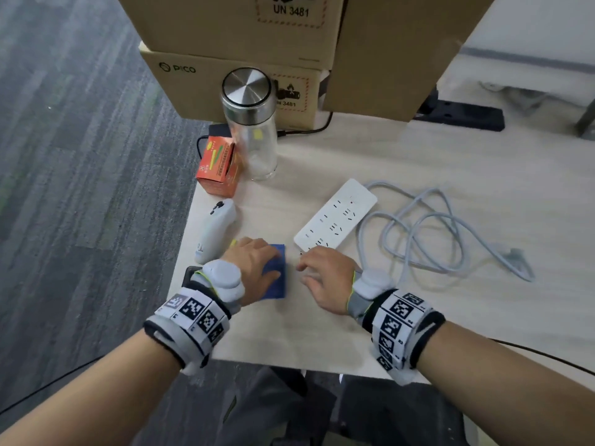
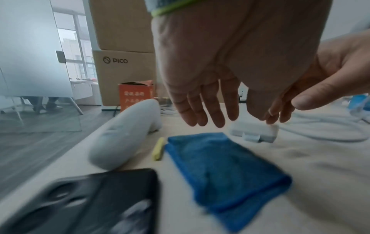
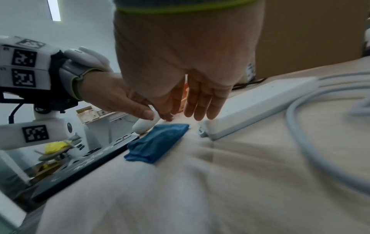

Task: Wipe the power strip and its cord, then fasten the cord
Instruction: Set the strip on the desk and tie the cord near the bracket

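A white power strip (image 1: 335, 217) lies diagonally on the pale table (image 1: 418, 317). Its grey cord (image 1: 434, 230) sprawls in loose loops to the right and ends in a plug (image 1: 518, 262). A folded blue cloth (image 1: 277, 278) lies just left of the strip's near end, with a small yellow strip (image 2: 158, 148) beside it. My left hand (image 1: 254, 268) hovers over the cloth (image 2: 226, 171) with fingers straight, holding nothing. My right hand (image 1: 322, 278) hangs empty, fingers relaxed, at the strip's near end (image 3: 256, 104).
A white controller (image 1: 215, 230), an orange box (image 1: 219, 165) and a steel-lidded glass bottle (image 1: 251, 123) stand along the table's left edge. Cardboard boxes (image 1: 231, 82) block the back. A flat black object (image 2: 80, 202) lies by my left wrist.
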`<action>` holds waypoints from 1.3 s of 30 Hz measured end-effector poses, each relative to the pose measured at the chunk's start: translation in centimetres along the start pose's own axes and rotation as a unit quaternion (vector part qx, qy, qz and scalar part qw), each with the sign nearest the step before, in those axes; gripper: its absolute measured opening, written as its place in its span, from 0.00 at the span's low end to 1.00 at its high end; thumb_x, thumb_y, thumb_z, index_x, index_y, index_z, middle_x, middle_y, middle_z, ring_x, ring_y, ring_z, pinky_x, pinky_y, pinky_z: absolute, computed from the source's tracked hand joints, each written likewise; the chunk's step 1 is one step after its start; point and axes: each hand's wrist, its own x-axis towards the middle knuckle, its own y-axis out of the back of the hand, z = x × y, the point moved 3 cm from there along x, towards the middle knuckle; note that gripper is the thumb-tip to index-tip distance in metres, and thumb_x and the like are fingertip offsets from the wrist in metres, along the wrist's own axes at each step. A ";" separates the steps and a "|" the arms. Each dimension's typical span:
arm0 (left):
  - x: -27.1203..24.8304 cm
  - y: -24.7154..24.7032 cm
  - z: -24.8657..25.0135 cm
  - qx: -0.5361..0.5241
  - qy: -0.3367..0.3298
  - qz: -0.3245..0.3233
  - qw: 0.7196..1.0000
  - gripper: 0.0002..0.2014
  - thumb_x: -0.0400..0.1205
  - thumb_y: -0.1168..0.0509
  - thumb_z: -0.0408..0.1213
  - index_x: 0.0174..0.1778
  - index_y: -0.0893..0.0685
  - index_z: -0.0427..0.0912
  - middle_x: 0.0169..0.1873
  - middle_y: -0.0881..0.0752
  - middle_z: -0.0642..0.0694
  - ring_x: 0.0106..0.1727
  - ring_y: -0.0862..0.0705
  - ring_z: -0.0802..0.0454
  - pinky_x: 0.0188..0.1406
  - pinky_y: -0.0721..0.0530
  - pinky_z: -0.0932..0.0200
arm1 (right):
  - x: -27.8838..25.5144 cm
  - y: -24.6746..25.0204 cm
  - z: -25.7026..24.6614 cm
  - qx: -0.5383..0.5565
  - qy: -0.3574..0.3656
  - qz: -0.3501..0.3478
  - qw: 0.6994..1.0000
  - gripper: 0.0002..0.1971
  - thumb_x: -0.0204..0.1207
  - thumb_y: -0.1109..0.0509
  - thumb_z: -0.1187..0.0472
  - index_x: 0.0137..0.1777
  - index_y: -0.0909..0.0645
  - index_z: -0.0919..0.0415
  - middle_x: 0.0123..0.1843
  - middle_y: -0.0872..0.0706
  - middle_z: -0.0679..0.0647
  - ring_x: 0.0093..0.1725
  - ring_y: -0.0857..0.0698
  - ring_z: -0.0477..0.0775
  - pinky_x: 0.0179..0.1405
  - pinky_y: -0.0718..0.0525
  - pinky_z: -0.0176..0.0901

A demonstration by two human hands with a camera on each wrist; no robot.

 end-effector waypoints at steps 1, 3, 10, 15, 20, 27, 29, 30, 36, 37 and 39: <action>0.8 0.2 1.0 -0.037 0.001 0.024 0.999 0.29 0.73 0.46 0.60 0.66 0.21 0.51 0.61 0.18 0.47 0.64 0.23 0.42 0.62 0.24 0.49 | -0.3 0.8 0.8 0.001 -0.015 0.018 1.000 0.11 0.75 0.31 0.60 0.55 0.16 0.58 0.56 0.15 0.55 0.57 0.18 0.58 0.55 0.22 0.44; 2.8 0.3 3.6 -0.081 -0.006 0.064 0.995 0.29 0.75 0.35 0.54 0.72 0.26 0.51 0.66 0.21 0.45 0.66 0.23 0.41 0.62 0.25 0.50 | -1.4 2.5 3.2 0.004 -0.057 0.060 0.997 0.11 0.74 0.31 0.60 0.55 0.16 0.57 0.56 0.15 0.54 0.57 0.18 0.57 0.54 0.23 0.42; 7.7 -1.8 10.0 0.077 0.126 0.014 0.989 0.59 0.66 0.28 0.64 0.82 0.59 0.48 0.73 0.34 0.44 0.69 0.31 0.41 0.62 0.25 0.43 | -8.5 6.4 12.4 -0.003 -0.183 0.100 0.978 0.11 0.78 0.33 0.57 0.59 0.17 0.55 0.58 0.17 0.52 0.57 0.18 0.55 0.56 0.22 0.43; 8.8 -0.9 10.9 0.074 0.201 0.069 0.974 0.45 0.69 0.26 0.48 0.77 0.42 0.41 0.68 0.30 0.39 0.66 0.29 0.38 0.61 0.25 0.46 | -13.6 9.4 15.8 0.023 -0.141 0.163 0.976 0.08 0.75 0.31 0.60 0.53 0.15 0.57 0.52 0.14 0.51 0.52 0.15 0.54 0.51 0.17 0.45; 10.5 5.2 15.4 0.121 0.132 0.183 0.967 0.42 0.69 0.27 0.38 0.77 0.40 0.41 0.71 0.30 0.38 0.70 0.32 0.36 0.71 0.34 0.45 | -15.5 16.0 16.2 0.057 -0.072 0.237 0.967 0.07 0.76 0.31 0.59 0.51 0.14 0.56 0.45 0.11 0.50 0.36 0.14 0.49 0.41 0.16 0.43; 13.6 12.7 28.3 0.223 -0.157 0.300 0.914 0.40 0.66 0.30 0.22 0.74 0.35 0.43 0.70 0.29 0.40 0.78 0.40 0.35 0.78 0.45 0.31 | -17.3 26.2 19.5 0.070 -0.091 0.332 0.936 0.30 0.69 0.26 0.45 0.70 0.26 0.50 0.59 0.18 0.49 0.36 0.19 0.41 0.49 0.16 0.45; 14.0 13.2 33.2 0.271 -0.243 0.308 0.879 0.38 0.68 0.31 0.23 0.74 0.35 0.44 0.71 0.29 0.42 0.80 0.43 0.35 0.78 0.49 0.33 | -17.3 28.3 21.5 0.062 -0.158 0.309 0.936 0.45 0.63 0.22 0.41 0.79 0.38 0.49 0.71 0.28 0.53 0.54 0.17 0.53 0.57 0.18 0.48; 14.1 13.2 35.8 0.300 -0.280 0.304 0.859 0.37 0.69 0.32 0.24 0.74 0.35 0.45 0.71 0.30 0.44 0.80 0.44 0.35 0.78 0.50 0.34 | -17.5 29.2 22.3 0.058 -0.180 0.295 0.937 0.50 0.61 0.21 0.40 0.81 0.42 0.50 0.73 0.30 0.54 0.61 0.19 0.54 0.60 0.20 0.47; 14.2 12.5 45.3 0.316 -0.356 0.334 0.814 0.37 0.73 0.37 0.24 0.77 0.37 0.55 0.82 0.41 0.45 0.83 0.48 0.35 0.80 0.46 0.33 | -19.5 31.8 26.6 0.128 -0.245 0.230 0.933 0.22 0.61 0.22 0.41 0.50 0.25 0.48 0.44 0.16 0.47 0.43 0.15 0.56 0.34 0.22 0.43; 14.0 11.8 46.0 0.260 -0.344 0.353 0.830 0.37 0.74 0.37 0.25 0.78 0.37 0.54 0.82 0.43 0.42 0.82 0.47 0.35 0.80 0.44 0.35 | -20.2 31.7 27.7 0.163 -0.255 0.253 0.919 0.22 0.61 0.22 0.42 0.49 0.25 0.49 0.43 0.15 0.48 0.40 0.15 0.57 0.33 0.19 0.45; 13.7 9.3 46.4 0.109 -0.322 0.363 0.868 0.37 0.73 0.34 0.31 0.79 0.37 0.47 0.80 0.42 0.37 0.80 0.41 0.37 0.78 0.38 0.39 | -21.5 31.3 29.1 0.251 -0.279 0.332 0.865 0.23 0.61 0.23 0.42 0.51 0.24 0.51 0.43 0.15 0.48 0.38 0.15 0.57 0.33 0.13 0.51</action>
